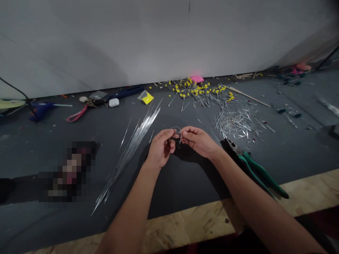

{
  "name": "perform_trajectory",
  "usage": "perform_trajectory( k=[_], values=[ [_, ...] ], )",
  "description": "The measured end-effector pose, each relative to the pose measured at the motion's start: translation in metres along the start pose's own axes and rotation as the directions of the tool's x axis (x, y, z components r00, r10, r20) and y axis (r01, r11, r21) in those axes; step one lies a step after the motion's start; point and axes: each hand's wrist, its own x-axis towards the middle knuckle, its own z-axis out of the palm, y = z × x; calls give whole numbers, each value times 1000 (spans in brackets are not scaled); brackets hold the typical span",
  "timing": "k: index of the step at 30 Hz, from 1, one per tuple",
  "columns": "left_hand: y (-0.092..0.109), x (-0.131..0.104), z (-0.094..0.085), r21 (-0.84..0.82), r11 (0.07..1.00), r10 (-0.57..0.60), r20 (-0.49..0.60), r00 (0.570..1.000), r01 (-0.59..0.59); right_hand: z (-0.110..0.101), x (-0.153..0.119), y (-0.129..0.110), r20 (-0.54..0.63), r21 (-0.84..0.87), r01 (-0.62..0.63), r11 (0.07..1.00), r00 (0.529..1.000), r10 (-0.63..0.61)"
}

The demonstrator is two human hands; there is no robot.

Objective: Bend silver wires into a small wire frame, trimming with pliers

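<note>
Between my two hands is a thin wire bent into a loop, held a little above the dark table. My left hand pinches its left side between thumb and fingers. The fingertips of my right hand are closed on its right side. Left of my left hand lies a bundle of long straight wires. Pliers with green handles lie by my right forearm, which covers part of the space beside them. Beyond my right hand is a pile of short wire pieces.
Wires with yellow tips lie by the wall, near a pink object. A yellow packet, a white case, keys with a pink strap and a blue glue gun stand farther left. The table has a wooden front edge.
</note>
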Motion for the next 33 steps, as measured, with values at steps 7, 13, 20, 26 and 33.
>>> perform_trajectory(
  k=[7,13,20,26,33],
  values=[
    [-1,-1,0,-11,1000,-25,34,999,25,4,0,0,28,42,14,999,999,-15],
    [-9,1,3,240,945,258,-137,956,-221,6,4,8,-185,-297,181,938,953,-242],
    [-11,-6,8,547,797,378,-124,917,-255,7,7,15,-267,-465,156,872,914,-306],
    [-12,-6,8,578,778,386,-132,913,-246,9,7,14,-300,-477,124,870,908,-294],
    [-13,-4,5,533,807,362,-107,926,-254,10,5,12,-306,-489,102,867,910,-279]
  ],
)
